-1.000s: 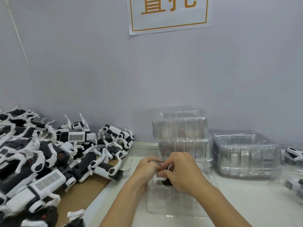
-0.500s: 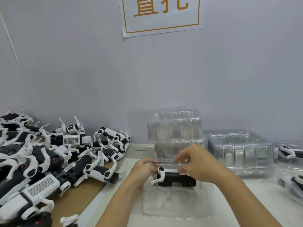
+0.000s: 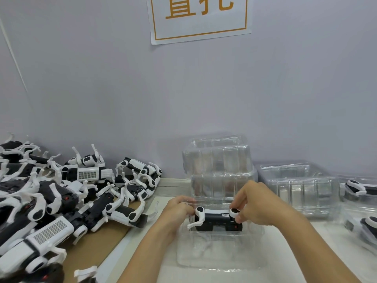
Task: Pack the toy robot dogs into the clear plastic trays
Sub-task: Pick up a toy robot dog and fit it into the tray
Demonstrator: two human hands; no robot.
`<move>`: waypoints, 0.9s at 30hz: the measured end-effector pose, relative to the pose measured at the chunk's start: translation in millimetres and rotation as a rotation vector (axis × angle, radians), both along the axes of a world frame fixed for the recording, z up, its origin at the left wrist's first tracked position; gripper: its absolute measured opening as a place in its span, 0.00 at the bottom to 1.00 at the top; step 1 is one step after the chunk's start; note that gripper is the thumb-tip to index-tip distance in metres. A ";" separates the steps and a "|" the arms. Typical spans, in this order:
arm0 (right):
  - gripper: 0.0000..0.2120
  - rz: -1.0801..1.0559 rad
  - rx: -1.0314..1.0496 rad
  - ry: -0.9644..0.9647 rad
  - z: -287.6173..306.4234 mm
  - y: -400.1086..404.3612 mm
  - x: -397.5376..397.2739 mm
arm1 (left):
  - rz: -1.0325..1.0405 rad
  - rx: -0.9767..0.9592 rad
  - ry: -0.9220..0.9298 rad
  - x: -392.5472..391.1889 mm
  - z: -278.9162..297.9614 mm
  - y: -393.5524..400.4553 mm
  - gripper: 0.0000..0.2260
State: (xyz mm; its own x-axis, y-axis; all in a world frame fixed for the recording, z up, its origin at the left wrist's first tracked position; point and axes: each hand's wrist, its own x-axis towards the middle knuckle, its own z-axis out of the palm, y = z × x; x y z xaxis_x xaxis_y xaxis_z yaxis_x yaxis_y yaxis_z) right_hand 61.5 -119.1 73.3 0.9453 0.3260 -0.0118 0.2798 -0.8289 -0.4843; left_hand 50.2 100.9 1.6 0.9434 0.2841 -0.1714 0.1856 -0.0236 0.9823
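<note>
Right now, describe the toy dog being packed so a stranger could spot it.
Below the wall sign, a clear tray lies in front of stacked trays. The toy dog in it is the only one gripped by both hands.

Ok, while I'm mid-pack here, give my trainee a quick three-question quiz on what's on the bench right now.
1. True or false: the toy dog in the front tray lies between both hands.
2. Which hand pinches the dog's round black-and-white leg joint: the left hand or the right hand?
3. The pile of unpacked dogs lies on which side of the front tray?

Key: 1 true. 2 right. 3 left.
</note>
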 end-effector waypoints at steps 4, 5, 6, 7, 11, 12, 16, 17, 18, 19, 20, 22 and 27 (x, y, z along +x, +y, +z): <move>0.13 -0.006 -0.018 0.001 0.6 2.3 -0.5 | -0.002 -0.003 0.010 -0.3 -0.6 0.1 0.14; 0.13 -0.005 -0.027 -0.009 0.4 2.9 -0.3 | -0.003 -0.001 0.009 -0.3 -0.7 0.3 0.14; 0.13 -0.002 -0.034 -0.015 -0.1 3.2 0.2 | -0.004 -0.001 0.007 -0.3 -0.9 0.5 0.14; 0.13 0.004 -0.040 -0.018 -0.4 3.6 0.4 | -0.004 -0.001 0.005 -0.3 -1.1 0.7 0.14; 0.12 0.063 -0.100 -0.082 -1.1 8.4 -2.3 | -0.004 -0.003 -0.003 -0.9 -0.5 0.3 0.14; 0.14 0.083 -0.109 -0.098 -1.3 10.7 -3.5 | -0.005 -0.004 -0.007 -0.9 -0.2 -0.1 0.14; 0.16 0.233 0.039 -0.141 -5.3 25.8 -6.6 | -0.009 -0.016 -0.034 -3.1 1.0 -0.4 0.14; 0.15 0.272 0.075 -0.143 -7.9 30.8 -8.2 | -0.015 -0.017 -0.045 -4.1 1.7 -0.5 0.14; 0.15 0.302 0.096 -0.138 -11.0 35.5 -9.8 | -0.023 -0.017 -0.061 -4.7 2.2 -0.5 0.15; 0.14 0.324 0.104 -0.135 -14.9 39.5 -10.8 | -0.030 -0.016 -0.079 -5.1 2.5 -0.6 0.15; 0.14 0.339 0.105 -0.135 -18.5 42.5 -11.7 | -0.033 -0.016 -0.094 -4.9 2.7 -0.8 0.16; 0.13 0.346 0.125 -0.137 -23.4 45.4 -11.7 | -0.037 -0.016 -0.110 -4.6 3.1 -1.1 0.17; 0.11 0.313 0.198 -0.136 -29.1 45.0 -8.0 | -0.048 -0.001 -0.115 -5.0 3.6 -1.5 0.18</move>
State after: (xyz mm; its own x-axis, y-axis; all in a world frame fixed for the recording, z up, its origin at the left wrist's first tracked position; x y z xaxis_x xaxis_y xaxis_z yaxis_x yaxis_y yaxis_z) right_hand 53.5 -74.0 44.2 0.7886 0.5819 0.1987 0.5767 -0.5878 -0.5674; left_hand 45.2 99.4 5.2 0.9693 0.2380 -0.0618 0.0706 -0.0288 0.9971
